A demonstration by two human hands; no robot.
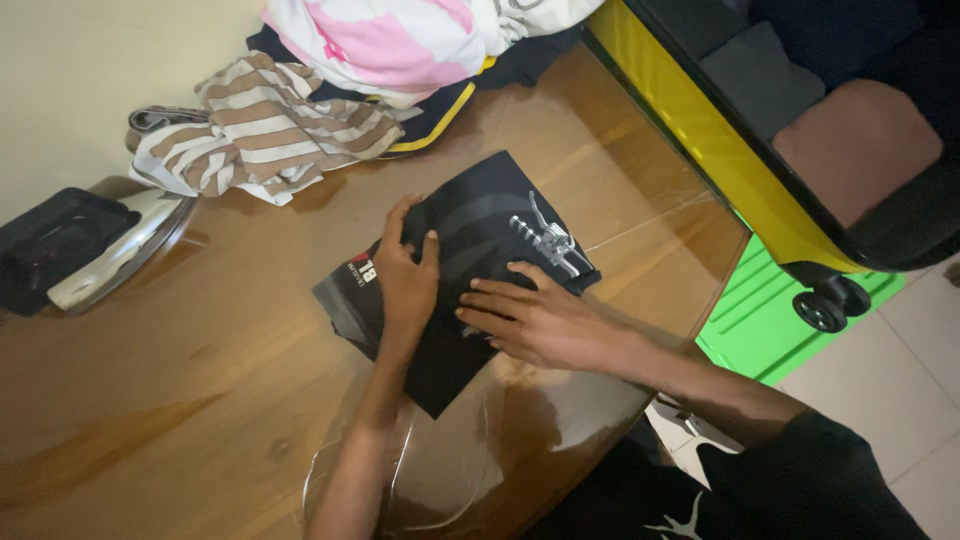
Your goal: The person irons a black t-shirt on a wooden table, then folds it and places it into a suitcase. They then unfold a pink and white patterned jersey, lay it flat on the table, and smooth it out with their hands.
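Observation:
A folded black garment with a silver print and a small red and white patch lies on the wooden table. My left hand rests on its left part, fingers curled over a fold. Flat on the garment's near right part lies my right hand, fingers spread and pointing left. Neither hand lifts the cloth off the table.
A brown and white striped cloth and a pink and white cloth are piled at the table's far edge. An iron sits at the left. An open yellow suitcase and a green case stand on the floor to the right.

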